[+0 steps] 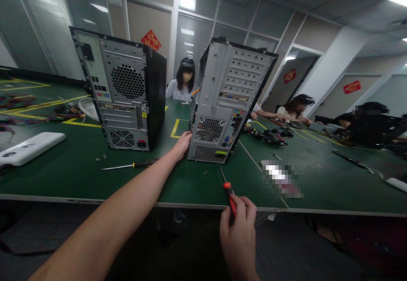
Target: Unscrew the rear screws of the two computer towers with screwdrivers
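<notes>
Two computer towers stand upright on the green table with their backs to me. My left hand [183, 143] is closed against the lower left side of the right computer tower [212, 103]; its fingertips are hidden. My right hand [239, 226] is closed around the red and black handle of a screwdriver [227, 185]. Its shaft points away from me, and its tip is close to the bottom edge of that tower. To the left is the other computer tower [124, 94]. A second screwdriver [127, 166] lies before it, its dark handle partly behind my left forearm.
A white device [33, 147] lies at the left. Behind it are bundled cables [15, 107] and a pale bowl [89, 109]. More black cables [270, 136] lie to the right, past a blurred-out object [280, 178]. Other people sit around the table. Its front edge [197, 206] runs below my hands.
</notes>
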A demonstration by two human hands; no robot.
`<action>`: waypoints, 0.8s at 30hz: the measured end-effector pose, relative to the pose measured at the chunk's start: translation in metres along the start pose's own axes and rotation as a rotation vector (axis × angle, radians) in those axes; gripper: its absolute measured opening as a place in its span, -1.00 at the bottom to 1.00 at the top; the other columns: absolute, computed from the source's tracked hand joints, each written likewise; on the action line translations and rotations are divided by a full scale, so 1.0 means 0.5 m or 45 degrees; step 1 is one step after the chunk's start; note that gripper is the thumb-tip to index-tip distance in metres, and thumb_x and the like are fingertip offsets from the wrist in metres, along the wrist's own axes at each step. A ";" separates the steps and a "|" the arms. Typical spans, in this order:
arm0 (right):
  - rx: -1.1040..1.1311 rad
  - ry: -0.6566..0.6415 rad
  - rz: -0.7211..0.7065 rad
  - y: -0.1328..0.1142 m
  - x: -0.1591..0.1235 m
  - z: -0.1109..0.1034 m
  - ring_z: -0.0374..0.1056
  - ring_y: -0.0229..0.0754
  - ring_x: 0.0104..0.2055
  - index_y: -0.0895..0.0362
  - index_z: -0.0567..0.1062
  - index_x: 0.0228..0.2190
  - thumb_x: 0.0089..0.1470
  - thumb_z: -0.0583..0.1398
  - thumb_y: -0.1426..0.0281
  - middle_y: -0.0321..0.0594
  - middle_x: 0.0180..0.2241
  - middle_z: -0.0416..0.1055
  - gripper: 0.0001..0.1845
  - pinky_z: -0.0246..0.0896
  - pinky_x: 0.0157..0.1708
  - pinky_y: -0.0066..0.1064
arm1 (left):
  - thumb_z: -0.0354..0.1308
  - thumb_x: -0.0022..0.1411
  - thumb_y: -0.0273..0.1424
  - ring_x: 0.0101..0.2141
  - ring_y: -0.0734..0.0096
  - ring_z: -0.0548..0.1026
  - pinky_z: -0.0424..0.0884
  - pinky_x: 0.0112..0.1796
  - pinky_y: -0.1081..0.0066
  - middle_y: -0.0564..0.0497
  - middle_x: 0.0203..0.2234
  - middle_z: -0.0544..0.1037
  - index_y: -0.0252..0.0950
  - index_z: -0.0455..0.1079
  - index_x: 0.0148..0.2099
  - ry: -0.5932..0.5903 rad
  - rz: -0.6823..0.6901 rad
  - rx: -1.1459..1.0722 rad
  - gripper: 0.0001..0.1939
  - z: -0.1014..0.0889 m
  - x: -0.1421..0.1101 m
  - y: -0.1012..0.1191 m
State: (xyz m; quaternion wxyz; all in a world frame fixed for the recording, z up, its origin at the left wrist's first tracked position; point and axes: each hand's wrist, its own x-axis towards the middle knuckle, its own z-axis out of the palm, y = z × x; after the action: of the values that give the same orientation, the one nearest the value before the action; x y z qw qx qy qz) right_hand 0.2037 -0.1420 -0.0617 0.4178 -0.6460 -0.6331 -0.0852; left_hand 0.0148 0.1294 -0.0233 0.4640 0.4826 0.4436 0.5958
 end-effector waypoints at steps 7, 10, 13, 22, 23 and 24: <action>-0.026 0.017 0.013 0.000 -0.002 0.002 0.48 -0.04 -0.17 0.11 0.43 0.03 0.33 0.05 0.33 0.02 0.02 0.31 -0.69 0.43 -0.29 -0.25 | 0.17 0.22 -0.21 0.04 0.11 0.53 0.42 0.02 0.21 -0.09 -0.01 0.61 -0.20 0.44 0.04 -0.033 -0.104 -0.058 -0.63 0.000 -0.009 0.013; -0.017 0.011 0.032 -0.002 0.000 0.001 0.48 -0.01 -0.16 0.13 0.41 0.05 0.34 0.04 0.31 0.06 0.04 0.30 -0.68 0.43 -0.30 -0.24 | 0.16 0.24 -0.20 0.03 0.12 0.53 0.42 0.01 0.21 -0.09 -0.02 0.61 -0.21 0.44 0.07 -0.034 -0.114 -0.057 -0.61 0.000 -0.011 0.014; 0.000 -0.003 0.057 -0.001 0.001 0.001 0.48 0.01 -0.14 0.13 0.39 0.06 0.36 0.04 0.27 0.07 0.05 0.31 -0.67 0.44 -0.29 -0.22 | 0.16 0.24 -0.20 0.01 0.12 0.54 0.43 -0.02 0.21 -0.10 -0.04 0.62 -0.22 0.43 0.08 -0.034 -0.124 -0.065 -0.60 0.000 -0.012 0.015; 0.121 -0.008 0.069 0.002 0.004 0.001 0.45 -0.04 -0.12 0.11 0.44 0.03 0.37 0.06 0.23 0.01 0.02 0.25 -0.67 0.45 -0.20 -0.20 | 0.17 0.22 -0.22 0.02 0.12 0.54 0.43 -0.01 0.22 -0.10 -0.06 0.62 -0.23 0.44 0.06 -0.024 -0.110 -0.085 -0.61 0.003 -0.011 0.014; 0.140 -0.009 0.074 0.002 0.004 0.001 0.45 -0.06 -0.13 0.11 0.44 0.03 0.36 0.08 0.24 0.01 0.03 0.24 -0.68 0.46 -0.21 -0.22 | 0.16 0.21 -0.24 0.02 0.13 0.54 0.43 -0.01 0.23 -0.10 -0.06 0.62 -0.24 0.44 0.05 -0.023 -0.103 -0.092 -0.62 0.003 -0.010 0.013; 0.152 -0.013 0.079 0.002 0.003 0.001 0.45 -0.08 -0.15 0.11 0.44 0.03 0.34 0.09 0.25 0.01 0.03 0.23 -0.68 0.46 -0.22 -0.24 | 0.16 0.21 -0.24 0.01 0.13 0.54 0.43 -0.01 0.23 -0.10 -0.07 0.62 -0.24 0.44 0.04 -0.023 -0.101 -0.098 -0.62 0.004 -0.009 0.012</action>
State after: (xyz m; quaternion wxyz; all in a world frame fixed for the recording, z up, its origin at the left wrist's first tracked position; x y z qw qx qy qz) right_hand 0.2048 -0.1404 -0.0613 0.4548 -0.6397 -0.6188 -0.0309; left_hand 0.0164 0.1240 -0.0181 0.5095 0.4518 0.4350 0.5891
